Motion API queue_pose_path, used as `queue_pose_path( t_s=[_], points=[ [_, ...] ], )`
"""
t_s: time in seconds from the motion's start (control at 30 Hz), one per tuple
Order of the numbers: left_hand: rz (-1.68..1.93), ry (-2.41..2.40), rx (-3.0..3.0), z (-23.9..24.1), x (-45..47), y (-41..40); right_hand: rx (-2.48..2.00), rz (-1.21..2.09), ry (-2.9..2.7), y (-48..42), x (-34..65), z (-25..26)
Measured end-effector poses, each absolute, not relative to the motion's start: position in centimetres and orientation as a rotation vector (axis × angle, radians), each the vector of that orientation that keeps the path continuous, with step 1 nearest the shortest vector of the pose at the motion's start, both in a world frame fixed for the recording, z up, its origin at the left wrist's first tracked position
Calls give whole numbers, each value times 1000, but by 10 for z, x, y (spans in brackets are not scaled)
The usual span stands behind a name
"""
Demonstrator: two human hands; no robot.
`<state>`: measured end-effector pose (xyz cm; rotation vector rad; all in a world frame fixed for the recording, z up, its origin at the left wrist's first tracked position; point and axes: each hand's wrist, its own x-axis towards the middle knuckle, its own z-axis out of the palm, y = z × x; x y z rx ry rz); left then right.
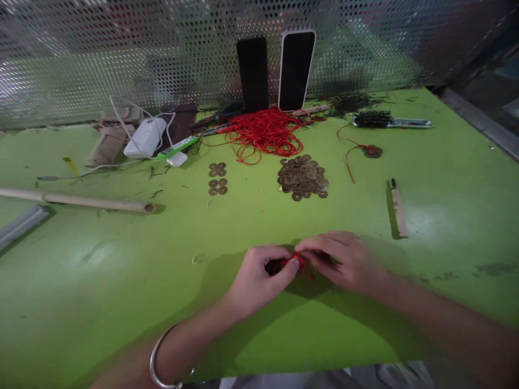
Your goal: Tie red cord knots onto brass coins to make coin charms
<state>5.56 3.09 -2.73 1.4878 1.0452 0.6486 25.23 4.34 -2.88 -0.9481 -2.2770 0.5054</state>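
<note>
My left hand [259,275] and my right hand [344,259] meet low on the green table [121,270], both pinched on a short piece of red cord [299,262] between their fingertips. What else the fingers enclose is hidden. A silver bangle [156,362] circles my left wrist. Beyond the hands lie a heap of brass holed coins [303,177], a small laid-out group of coins [218,179] and a tangle of red cord [265,132].
Two phones [275,70] lean on the perforated metal back wall. A hairbrush [389,121], a finished coin with red cord [367,150], a small stick tool [398,209], a bamboo tube [81,201] and a white charger with cable [146,138] lie around.
</note>
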Motion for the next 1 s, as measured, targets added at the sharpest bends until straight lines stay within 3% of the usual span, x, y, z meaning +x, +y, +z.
queue_pose_path(
  t_s=[1.0],
  points=[
    [612,1052,1544,-25,58,31,-1114,534,-2199,44,251,-30]
  ],
)
